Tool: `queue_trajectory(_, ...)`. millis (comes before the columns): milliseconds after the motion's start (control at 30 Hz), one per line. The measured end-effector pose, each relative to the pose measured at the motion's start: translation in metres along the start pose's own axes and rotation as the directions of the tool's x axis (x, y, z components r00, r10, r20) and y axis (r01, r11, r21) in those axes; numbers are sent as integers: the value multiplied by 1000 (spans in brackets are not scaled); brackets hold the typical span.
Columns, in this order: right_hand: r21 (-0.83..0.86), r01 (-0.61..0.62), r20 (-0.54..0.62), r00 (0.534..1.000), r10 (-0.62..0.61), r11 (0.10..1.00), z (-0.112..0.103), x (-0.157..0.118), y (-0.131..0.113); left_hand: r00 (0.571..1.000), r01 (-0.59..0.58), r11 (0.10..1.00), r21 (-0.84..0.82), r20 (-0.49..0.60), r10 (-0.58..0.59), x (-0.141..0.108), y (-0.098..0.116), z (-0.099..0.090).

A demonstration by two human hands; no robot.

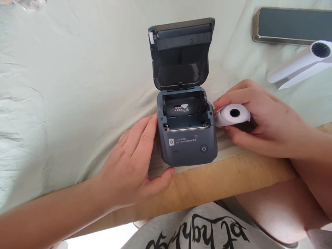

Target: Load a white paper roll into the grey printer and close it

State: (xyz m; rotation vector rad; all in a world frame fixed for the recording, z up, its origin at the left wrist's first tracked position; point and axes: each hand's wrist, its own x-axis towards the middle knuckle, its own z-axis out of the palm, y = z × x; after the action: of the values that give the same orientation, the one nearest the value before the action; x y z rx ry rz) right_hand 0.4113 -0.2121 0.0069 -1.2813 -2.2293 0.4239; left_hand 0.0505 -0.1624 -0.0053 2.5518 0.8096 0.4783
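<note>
A wrinkled pale green cloth (77, 86) fills most of the frame, stopping at a bare wooden edge (220, 183) that runs on a slant across the lower part, with bright light showing below it at the bottom left. A gray shirt with black lettering (204, 228) (upside down from this viewpoint) occupies the bottom center, beside a bare leg (277, 207) at the lower right. At the upper right, a flat rectangular object with a dark top (295, 26) lies near a long white paper roll (293, 67) with a loose flap, while a clear plastic item (32, 4) is cut off by the upper left corner. At center sits a dark blue Bluetooth label printer (185, 124), its hinged lid (180, 65) raised and its paper compartment exposed, power button facing the wearer. The left hand (132, 162), reaching in from the lower left, rests open and palm down, fingers extended together with the tips against the printer's left side and the thumb spread toward its front edge, gripping nothing. From the right, the other hand (269, 121) pinches a small white paper roll (230, 119) between thumb and fingers, wrist bent inward, holding the roll right beside the printer's right flank with its dark core hole turned toward the camera.
</note>
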Motion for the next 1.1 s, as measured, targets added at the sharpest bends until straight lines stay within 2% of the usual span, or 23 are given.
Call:
queue_trajectory(100, 74, -28, -87, 996, 34, 997, 4, -2, 1, 1000, -11, 1000, -3, -18, 11, 1, 1, 2)
queue_trajectory(200, 95, -35, -135, 990, 47, 995, 8, -4, 2, 995, -80, 997, 20, -57, 81, 1, 0, 4)
queue_trajectory(333, 94, -47, -82, 995, 54, 995, 9, -3, 3, 986, -140, 988, 69, -86, 146, 3, -2, 5)
queue_trajectory(500, 97, -37, -112, 992, 48, 995, 9, -6, 7, 988, -127, 989, 77, -77, 133, 5, -4, 5)
queue_trajectory(633, 91, 7, -66, 998, -1, 996, 8, -7, 11, 991, -106, 991, 81, -72, 112, 3, -5, 3)
queue_trajectory(833, 136, -24, -142, 989, 43, 990, 13, -1, 8, 996, -72, 997, 12, -48, 72, 0, -3, -2)
queue_trajectory(933, 135, -7, -105, 994, 21, 991, 10, -1, 8, 993, -90, 996, 6, -70, 90, 2, -2, -5)
queue_trajectory(1100, 186, -19, -28, 999, 25, 982, 1, -3, 14, 992, -123, 992, -25, -39, 122, 6, -4, -11)
